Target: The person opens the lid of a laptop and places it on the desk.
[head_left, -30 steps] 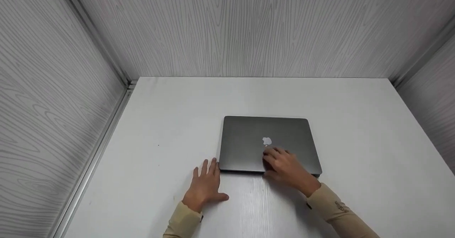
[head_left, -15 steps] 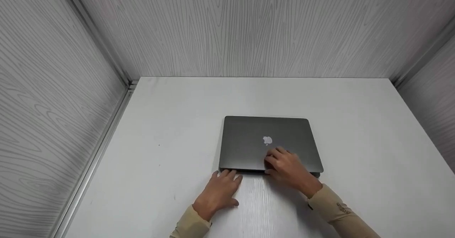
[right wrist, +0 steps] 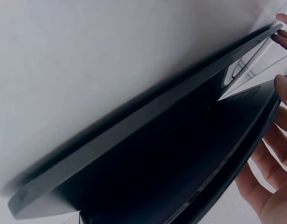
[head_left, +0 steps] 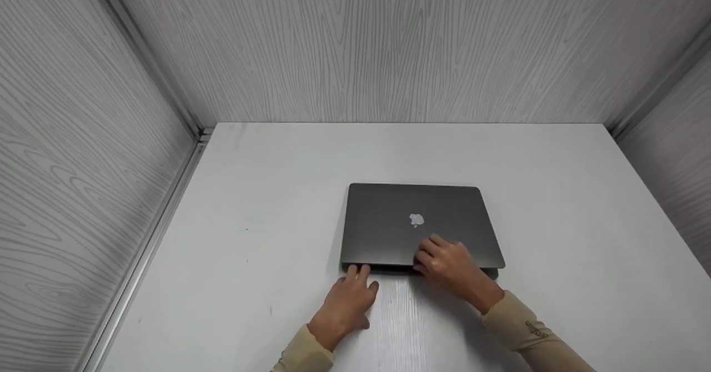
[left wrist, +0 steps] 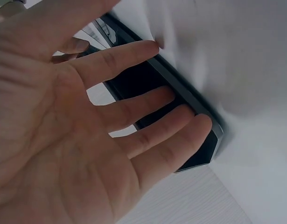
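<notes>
A dark grey laptop [head_left: 383,230] with a pale apple logo lies on the white table, its lid raised slightly at the front. My right hand [head_left: 449,264] pinches the front edge of the lid, right of the middle. In the right wrist view the thumb of that hand [right wrist: 279,205] is on the inner side of the lid, fingers on the outer side, and a narrow gap parts lid from base [right wrist: 87,155]. My left hand [head_left: 345,302] has its fingertips at the front left edge of the base. Its fingers stretch out, gently bent, in the left wrist view.
The white tabletop [head_left: 266,194] spreads around the laptop. Grey wood-grain panels stand behind [head_left: 355,50] and at the left [head_left: 83,166], with another at the right [head_left: 675,139]. A metal rail [head_left: 141,261] runs along the left edge.
My left hand has moved right from beside the laptop's left corner to its front edge. The lid's front edge has risen slightly, with my right hand still pinching it.
</notes>
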Available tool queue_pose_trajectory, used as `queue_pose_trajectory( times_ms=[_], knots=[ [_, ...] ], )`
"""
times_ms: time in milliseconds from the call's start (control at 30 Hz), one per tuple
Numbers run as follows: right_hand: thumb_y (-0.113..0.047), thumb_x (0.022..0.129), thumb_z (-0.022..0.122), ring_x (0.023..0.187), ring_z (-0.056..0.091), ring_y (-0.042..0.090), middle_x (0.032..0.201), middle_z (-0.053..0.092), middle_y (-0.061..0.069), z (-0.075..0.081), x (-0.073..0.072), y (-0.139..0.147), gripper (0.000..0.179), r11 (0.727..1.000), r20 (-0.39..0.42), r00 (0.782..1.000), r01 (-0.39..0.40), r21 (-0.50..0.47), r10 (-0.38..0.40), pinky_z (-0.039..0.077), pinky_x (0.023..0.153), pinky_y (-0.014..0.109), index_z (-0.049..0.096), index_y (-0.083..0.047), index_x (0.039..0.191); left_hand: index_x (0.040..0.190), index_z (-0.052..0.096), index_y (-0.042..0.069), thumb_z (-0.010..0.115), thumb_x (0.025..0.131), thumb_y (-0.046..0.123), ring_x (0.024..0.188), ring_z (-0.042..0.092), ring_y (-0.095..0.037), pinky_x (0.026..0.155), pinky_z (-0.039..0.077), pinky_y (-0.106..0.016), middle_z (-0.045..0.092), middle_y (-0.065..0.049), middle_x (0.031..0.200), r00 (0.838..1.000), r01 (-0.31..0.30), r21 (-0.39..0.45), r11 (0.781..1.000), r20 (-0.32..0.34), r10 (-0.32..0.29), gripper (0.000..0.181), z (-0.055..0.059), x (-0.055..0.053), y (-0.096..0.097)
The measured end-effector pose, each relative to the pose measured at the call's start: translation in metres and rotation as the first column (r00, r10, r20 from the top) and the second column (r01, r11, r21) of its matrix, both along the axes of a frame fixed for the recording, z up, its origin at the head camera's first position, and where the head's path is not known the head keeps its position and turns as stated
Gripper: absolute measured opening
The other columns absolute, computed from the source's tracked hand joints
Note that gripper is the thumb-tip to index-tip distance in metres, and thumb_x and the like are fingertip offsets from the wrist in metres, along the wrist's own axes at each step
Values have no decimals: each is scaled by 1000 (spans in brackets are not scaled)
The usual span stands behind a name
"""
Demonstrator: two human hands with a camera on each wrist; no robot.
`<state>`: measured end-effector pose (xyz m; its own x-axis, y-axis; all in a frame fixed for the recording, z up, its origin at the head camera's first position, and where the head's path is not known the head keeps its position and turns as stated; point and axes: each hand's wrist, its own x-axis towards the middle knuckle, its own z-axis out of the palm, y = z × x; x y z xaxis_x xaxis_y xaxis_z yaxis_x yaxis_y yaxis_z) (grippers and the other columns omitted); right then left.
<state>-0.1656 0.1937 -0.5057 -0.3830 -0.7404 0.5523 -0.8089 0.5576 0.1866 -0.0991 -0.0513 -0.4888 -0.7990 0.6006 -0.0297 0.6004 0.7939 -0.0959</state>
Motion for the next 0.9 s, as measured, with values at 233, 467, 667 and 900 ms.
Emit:
queue_pose_trajectory(
  times_ms=[233, 467, 667, 900],
  knots=[
    [-11, 73, 90, 70, 59, 18, 81, 62, 5, 1, 1, 2, 21, 998, -61, 997, -47, 39, 49, 51, 49, 28, 71, -6, 80, 121, 72, 9, 98, 61, 42, 103, 55, -26, 79, 56, -30, 57, -12, 114, 1000, -14, 4, 1000, -15, 14, 74, 1, 3, 3],
    [-6, 77, 85, 71, 58, 19, 83, 61, 6, 3, 0, 3, 16, 997, -52, 996, -70, 14, 71, 51, 49, 29, 70, -4, 82, 128, 69, 10, 95, 67, 38, 117, 56, -31, 88, 55, -38, 62, -15, 124, 999, -43, -43, 998, -17, 43, 72, 3, 6, 5],
    [-9, 96, 65, 70, 57, 19, 83, 60, 6, 2, -4, 4, 17, 994, -55, 994, -101, -35, 99, 50, 48, 29, 68, -4, 81, 137, 64, 15, 93, 70, 41, 127, 49, -33, 94, 51, -49, 57, -15, 137, 988, -73, -59, 996, 131, 80, 78, 7, 1, 5],
    [-9, 95, 64, 69, 56, 20, 81, 58, 7, 1, -13, 6, 17, 992, -57, 991, -120, -42, 118, 48, 47, 30, 66, -4, 79, 141, 60, 18, 91, 70, 40, 130, 46, -33, 100, 47, -48, 54, -15, 142, 980, -71, -50, 996, 181, 79, 81, 8, -5, 3]
  ],
)
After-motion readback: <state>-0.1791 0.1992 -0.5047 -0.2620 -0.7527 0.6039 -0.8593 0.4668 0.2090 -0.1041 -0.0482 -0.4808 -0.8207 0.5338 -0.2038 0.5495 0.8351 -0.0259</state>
